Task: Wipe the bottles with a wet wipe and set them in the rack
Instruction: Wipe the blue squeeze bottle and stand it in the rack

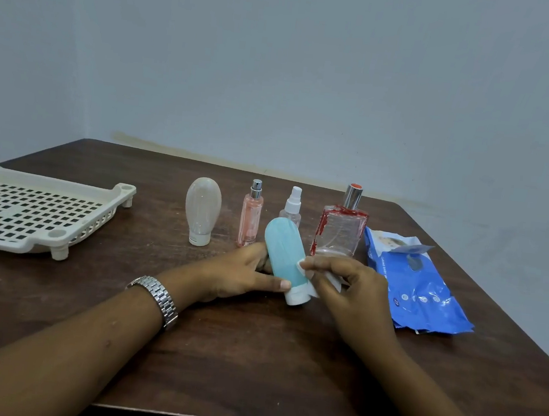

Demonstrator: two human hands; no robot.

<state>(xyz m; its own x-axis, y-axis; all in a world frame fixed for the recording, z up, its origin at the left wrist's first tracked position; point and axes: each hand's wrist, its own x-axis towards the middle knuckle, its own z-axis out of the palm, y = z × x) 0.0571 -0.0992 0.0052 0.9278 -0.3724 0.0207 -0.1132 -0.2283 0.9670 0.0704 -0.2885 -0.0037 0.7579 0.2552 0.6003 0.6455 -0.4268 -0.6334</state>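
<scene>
- The right hand's (346,284) fingertips (309,264) are drawn together in a pinch on a small white wet wipe (302,267), pressing it to the side of the teal squeeze bottle (283,253).
- The left hand (238,272) grips that bottle from the left. One digit lies along the shoulder by the white cap (297,297), and the others curl behind the body.
- The bottle sits tilted at mid-table, with its rounded end up and far and its cap low and near. I cannot tell whether the cap touches the wood.
- It looks matte, soft-walled and light, so I'd expect it to dent under a hard squeeze and turn slippery once damp. The stiff cap and shoulder look like the safest hold.
- Behind it, a row of bottles runs left to right:
  - a cloudy egg-shaped squeeze bottle (202,210) standing on its cap
  - a slim pink spray bottle (249,222)
  - a little clear pump sprayer (292,206)
  - a square glass perfume bottle (341,229) with red edges, which is probably heavier and breakable
- A glossy blue wipes pack (417,289) lies to the right with its flap lifted.
- Well apart at the far left sits the cream perforated plastic rack (126,191), with no bottle on the part in view.
- The table (249,359) is dark grained wood, and a steel wristwatch (157,297) is on the left wrist.
</scene>
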